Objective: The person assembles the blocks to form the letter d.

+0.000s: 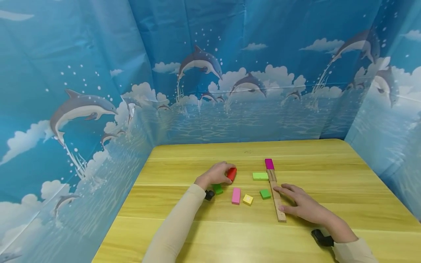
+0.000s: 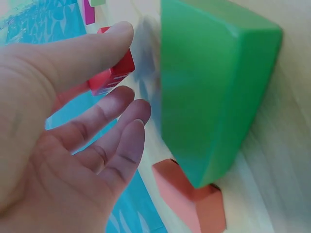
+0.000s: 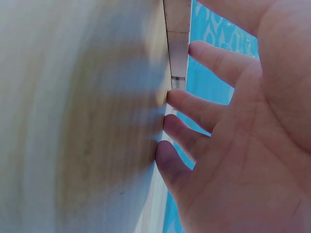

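we see the left hand [image 1: 217, 173] pinching a red block [image 1: 232, 175] between thumb and forefinger, other fingers loosely spread; block is far-middle of the table [image 1: 236, 230], can't tell if it touches the surface. right hand [image 1: 302, 203] is spread wide, grasping nothing, forefinger touching the right side of the wooden row [image 1: 277, 201], which runs near to far up to a magenta block [image 1: 269, 164]. left of the row we log a lime block [image 1: 260, 176], small green block [image 1: 265, 194], yellow block [image 1: 248, 199], pink block [image 1: 236, 196]; another green piece [image 1: 217, 189] by the left wrist.
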The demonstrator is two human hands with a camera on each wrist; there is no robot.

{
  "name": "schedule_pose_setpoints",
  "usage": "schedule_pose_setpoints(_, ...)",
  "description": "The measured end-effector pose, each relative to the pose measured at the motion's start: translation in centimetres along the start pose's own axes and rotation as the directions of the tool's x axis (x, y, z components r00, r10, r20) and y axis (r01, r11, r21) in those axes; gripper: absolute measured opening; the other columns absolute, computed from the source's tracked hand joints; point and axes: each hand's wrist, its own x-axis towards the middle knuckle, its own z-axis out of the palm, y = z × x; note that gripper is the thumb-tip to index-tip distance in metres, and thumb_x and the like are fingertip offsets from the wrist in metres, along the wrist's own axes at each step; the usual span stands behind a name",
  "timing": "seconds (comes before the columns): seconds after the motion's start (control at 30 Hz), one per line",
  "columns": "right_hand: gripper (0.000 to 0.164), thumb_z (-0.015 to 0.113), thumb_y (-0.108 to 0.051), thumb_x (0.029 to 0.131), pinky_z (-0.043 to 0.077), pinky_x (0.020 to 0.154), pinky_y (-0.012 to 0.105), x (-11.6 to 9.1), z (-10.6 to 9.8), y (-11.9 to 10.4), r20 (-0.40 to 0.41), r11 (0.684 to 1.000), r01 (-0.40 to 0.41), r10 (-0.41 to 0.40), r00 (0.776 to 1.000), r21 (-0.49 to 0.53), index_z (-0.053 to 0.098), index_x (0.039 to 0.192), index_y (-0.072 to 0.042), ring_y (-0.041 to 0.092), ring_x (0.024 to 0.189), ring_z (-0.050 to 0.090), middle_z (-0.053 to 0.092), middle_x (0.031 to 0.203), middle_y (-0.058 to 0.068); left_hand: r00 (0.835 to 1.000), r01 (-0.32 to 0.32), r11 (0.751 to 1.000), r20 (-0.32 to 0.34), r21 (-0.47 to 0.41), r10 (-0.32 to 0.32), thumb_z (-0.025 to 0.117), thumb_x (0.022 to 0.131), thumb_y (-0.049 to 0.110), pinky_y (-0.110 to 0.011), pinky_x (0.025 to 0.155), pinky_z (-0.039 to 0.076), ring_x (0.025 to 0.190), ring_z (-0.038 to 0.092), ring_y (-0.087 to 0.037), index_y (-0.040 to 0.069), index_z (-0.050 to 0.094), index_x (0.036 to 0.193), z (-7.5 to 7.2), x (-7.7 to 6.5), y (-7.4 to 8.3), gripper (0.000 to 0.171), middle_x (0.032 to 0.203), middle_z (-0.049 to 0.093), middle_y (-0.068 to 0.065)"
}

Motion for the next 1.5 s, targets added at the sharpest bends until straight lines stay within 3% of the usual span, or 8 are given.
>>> schedule_pose_setpoints(0.4,0.07,0.067,-0.047,0.095,0.035,0.097,0.072,-0.1,0.0,0.0,0.01,1.0,-0.017,0.017,1.0,0.007,0.045,0.154,-0.015,0.052,0.137,0.031,0.035,0.153,0.027,0.999,-0.027,1.0,0.024,-0.015,0.028,0.078,0.091,0.017,-0.025,0.088,0.05,0.11,0.057,-0.012,0.02,0.05,0.151,0.1,0.8,1.3,0.066,0.137,0.057,0.002)
schedule_pose_setpoints(0.6,0.07,0.067,-0.046,0.095,0.037,0.096,0.071,-0.2,-0.2,-0.2,0.017,1.0,-0.009,0.009,1.0,0.01,0.045,0.153,-0.014,0.053,0.136,0.032,0.035,0.152,0.028,0.997,-0.069,0.997,0.041,0.015,0.069,0.077,0.091,0.016,-0.025,0.089,0.049,0.107,0.057,-0.012,0.02,0.05,0.151,0.4,1.1,2.2,0.065,0.135,0.059,0.002)
schedule_pose_setpoints(1.23,0.07,0.068,-0.046,0.095,0.037,0.096,0.071,-0.2,-0.3,-0.4,0.008,1.0,-0.008,0.008,1.0,-0.004,0.046,0.152,-0.013,0.053,0.136,0.032,0.036,0.152,0.028,0.992,-0.1,0.99,0.085,0.103,0.092,0.073,0.09,0.0,-0.023,0.085,0.05,0.102,0.058,-0.012,0.025,0.054,0.147,0.7,2.1,4.2,0.065,0.129,0.062,0.002)
schedule_pose_setpoints(1.4,0.07,0.067,-0.047,0.095,0.037,0.096,0.071,-0.1,-0.4,-0.4,0.012,1.0,-0.01,0.01,1.0,-0.008,0.046,0.153,-0.014,0.053,0.136,0.032,0.036,0.152,0.028,0.991,-0.097,0.992,0.097,0.084,0.088,0.062,0.088,-0.012,-0.022,0.074,0.048,0.091,0.056,-0.013,0.029,0.056,0.145,0.9,2.1,4.2,0.071,0.113,0.063,0.002)
schedule_pose_setpoints(1.5,0.07,0.067,-0.047,0.095,0.036,0.097,0.071,-0.1,-0.4,-0.4,0.02,1.0,-0.015,0.015,1.0,-0.001,0.045,0.153,-0.014,0.053,0.136,0.032,0.036,0.152,0.028,0.992,-0.091,0.994,0.096,0.061,0.085,0.058,0.091,-0.009,-0.024,0.066,0.042,0.076,0.049,-0.014,0.028,0.056,0.145,1.0,2.2,4.2,0.066,0.094,0.061,0.0)
